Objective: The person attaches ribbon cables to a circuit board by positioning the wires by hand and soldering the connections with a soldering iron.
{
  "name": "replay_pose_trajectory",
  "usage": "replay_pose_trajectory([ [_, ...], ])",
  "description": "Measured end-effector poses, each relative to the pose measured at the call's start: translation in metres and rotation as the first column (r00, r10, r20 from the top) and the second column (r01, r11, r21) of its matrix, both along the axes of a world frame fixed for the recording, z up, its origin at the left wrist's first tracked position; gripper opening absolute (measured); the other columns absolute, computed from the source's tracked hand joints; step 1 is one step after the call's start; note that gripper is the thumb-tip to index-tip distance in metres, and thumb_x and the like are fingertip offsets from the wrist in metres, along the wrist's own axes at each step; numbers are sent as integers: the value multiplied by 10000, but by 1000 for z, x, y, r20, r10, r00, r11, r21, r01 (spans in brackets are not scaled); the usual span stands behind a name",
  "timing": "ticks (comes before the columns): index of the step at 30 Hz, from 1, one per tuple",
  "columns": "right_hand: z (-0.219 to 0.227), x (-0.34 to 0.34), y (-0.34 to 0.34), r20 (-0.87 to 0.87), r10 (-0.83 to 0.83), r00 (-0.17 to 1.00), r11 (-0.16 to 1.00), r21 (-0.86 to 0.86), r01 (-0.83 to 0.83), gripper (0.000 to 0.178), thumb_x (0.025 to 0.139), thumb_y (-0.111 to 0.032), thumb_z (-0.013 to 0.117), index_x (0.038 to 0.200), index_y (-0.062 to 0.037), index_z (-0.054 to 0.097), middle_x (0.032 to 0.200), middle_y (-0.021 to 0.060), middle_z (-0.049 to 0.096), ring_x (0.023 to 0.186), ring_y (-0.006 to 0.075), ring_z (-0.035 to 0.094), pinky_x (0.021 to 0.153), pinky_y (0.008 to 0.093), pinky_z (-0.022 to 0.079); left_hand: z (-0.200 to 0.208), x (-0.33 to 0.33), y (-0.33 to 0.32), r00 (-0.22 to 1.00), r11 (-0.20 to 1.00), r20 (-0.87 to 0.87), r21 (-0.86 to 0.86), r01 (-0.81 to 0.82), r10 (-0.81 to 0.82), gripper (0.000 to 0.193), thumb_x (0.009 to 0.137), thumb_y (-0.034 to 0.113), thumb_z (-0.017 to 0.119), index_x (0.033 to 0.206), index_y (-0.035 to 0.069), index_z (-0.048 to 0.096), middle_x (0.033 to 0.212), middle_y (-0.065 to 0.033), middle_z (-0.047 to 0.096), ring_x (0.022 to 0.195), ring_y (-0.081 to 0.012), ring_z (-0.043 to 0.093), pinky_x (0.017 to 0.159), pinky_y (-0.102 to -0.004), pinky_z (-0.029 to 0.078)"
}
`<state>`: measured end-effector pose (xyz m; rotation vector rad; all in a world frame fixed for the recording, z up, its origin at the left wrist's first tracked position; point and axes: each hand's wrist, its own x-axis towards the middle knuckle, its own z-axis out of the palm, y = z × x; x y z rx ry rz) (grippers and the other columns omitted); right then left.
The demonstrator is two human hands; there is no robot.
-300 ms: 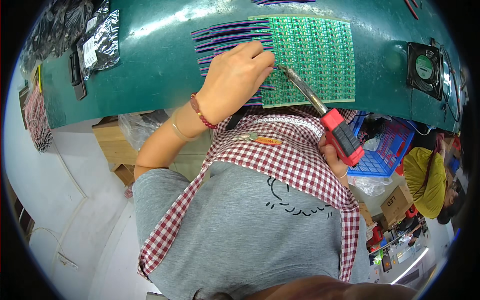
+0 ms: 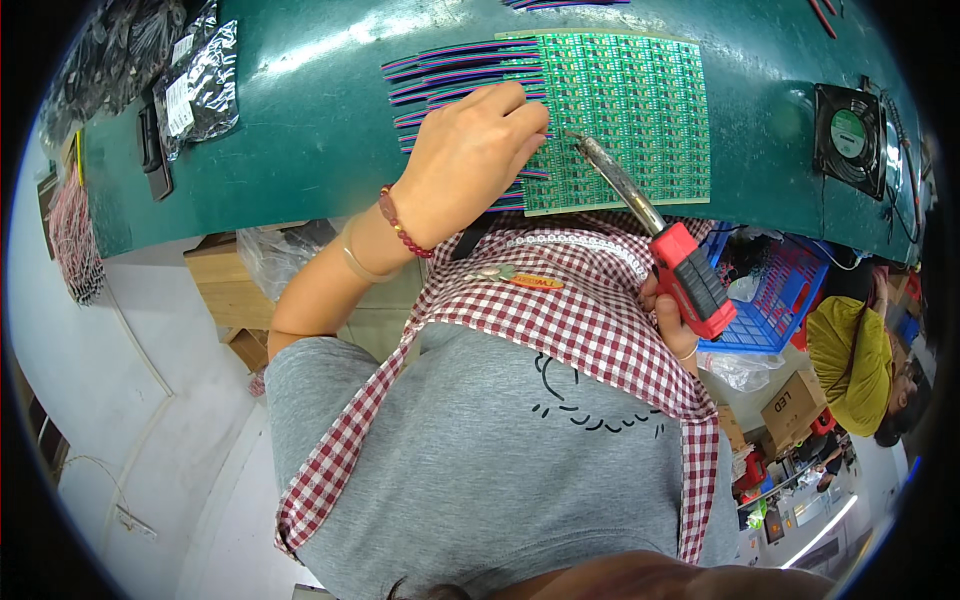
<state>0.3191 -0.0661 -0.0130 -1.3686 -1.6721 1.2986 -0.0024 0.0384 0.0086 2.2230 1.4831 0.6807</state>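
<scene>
A green panel of many small circuit boards (image 2: 630, 120) lies on the bench. Strips of ribbon wire (image 2: 430, 70) in dark and pinkish colours run leftward from its left edge. Over that edge is my left hand (image 2: 470, 150), fingers pinched together on a wire strip whose end shows beside the fingertips; the hand hides most of it. My right hand (image 2: 675, 322) grips the red and black handle of a soldering iron (image 2: 690, 280). Its metal barrel slants up and left, the tip just right of my left fingertips, over the panel.
A black fan (image 2: 850, 140) stands at the bench's right end. Plastic-bagged items (image 2: 200, 90) lie at the far left, beside a dark flat object (image 2: 152, 150). A blue crate (image 2: 765, 300) sits below the bench edge. Another person (image 2: 850, 360) is at the right.
The soldering iron has shifted slightly to the right and down, its tip drawing away from my left fingertips. My left hand stays in place.
</scene>
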Motion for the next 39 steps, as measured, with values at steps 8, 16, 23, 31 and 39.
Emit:
replay_pose_trajectory([
  [8,-4,-2,1,117,24,993,995,98,-36,211,818,-188,698,912,1,697,760,95,662,634,204,654,546,302,497,0,0,0,1000,1000,15,8,-2,2,89,810,108,708,828,62,634,805,-70,582,751,-276,614,634,-383,502],
  [16,2,-4,-1,-71,-55,996,998,8,56,215,816,-183,703,923,2,701,769,95,667,620,201,651,554,296,502,1,0,0,1000,1000,13,-2,-6,6,93,809,114,710,826,59,637,807,-71,587,745,-275,617,627,-380,501],
  [23,1,-5,1,141,-12,990,998,64,3,209,802,-164,699,931,1,703,791,107,668,614,220,645,548,305,499,1,0,0,1000,1000,21,-3,-10,10,96,809,115,712,817,56,637,799,-72,587,741,-275,617,622,-380,500],
  [31,5,0,-2,-40,-51,998,998,24,52,217,832,-201,700,925,-6,699,761,96,671,621,214,646,557,313,499,1,1,-1,999,1000,30,-3,-30,30,100,806,113,715,808,52,636,801,-72,593,748,-273,621,625,-376,502],
  [39,0,3,-2,35,-6,999,998,63,3,234,851,-216,705,933,2,692,744,89,677,637,206,653,588,309,503,1,2,-1,999,1000,22,10,-28,28,93,801,108,716,805,55,640,804,-70,593,748,-271,622,634,-372,504],
])
